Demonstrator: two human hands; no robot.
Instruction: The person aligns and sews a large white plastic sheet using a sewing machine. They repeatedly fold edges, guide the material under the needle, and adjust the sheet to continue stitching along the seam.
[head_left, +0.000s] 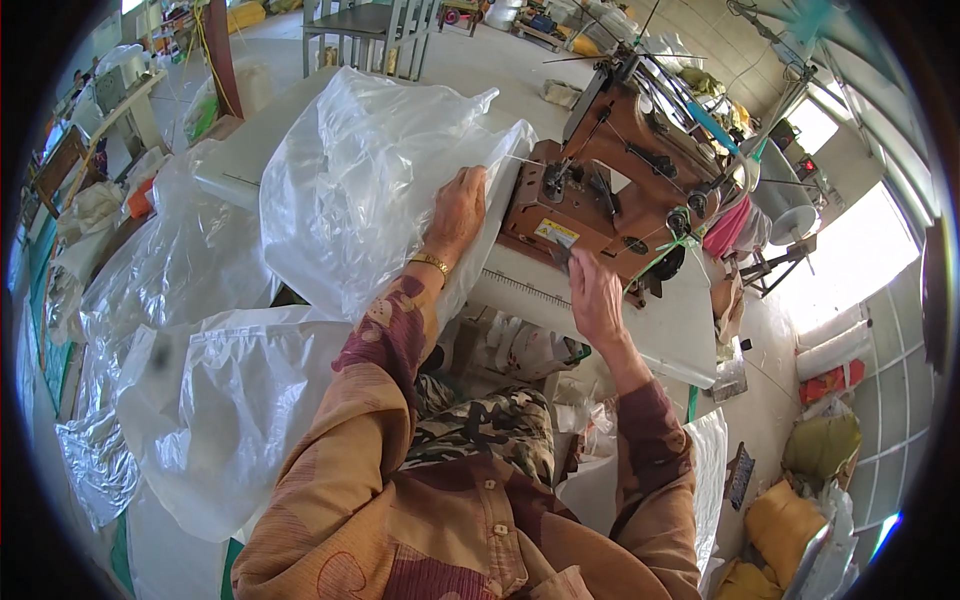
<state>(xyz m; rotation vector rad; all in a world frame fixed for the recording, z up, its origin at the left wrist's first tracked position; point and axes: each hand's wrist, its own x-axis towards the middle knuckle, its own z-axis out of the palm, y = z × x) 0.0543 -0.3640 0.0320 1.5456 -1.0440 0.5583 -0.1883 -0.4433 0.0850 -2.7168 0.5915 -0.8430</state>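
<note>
A large, crumpled translucent plastic bag (pixel 350 170) lies over the table, and my left hand (pixel 460 212) is closed on its right edge. Just to the right stands a brown sewing machine (pixel 580 200), with a white thread (pixel 520 158) running from it toward the bag. My right hand (pixel 598 298) is in front of the machine, fingers closed around a small grey metal tool (pixel 564 246) with a pointed end. Most of that tool is hidden by the fingers, so its exact kind does not show.
More translucent plastic (pixel 230 400) hangs off the table at left. A measuring scale (pixel 525 288) runs along the table edge near the machine. A grey chair (pixel 368 30) stands beyond. Yellow bundles (pixel 785 530) lie on the floor at lower right.
</note>
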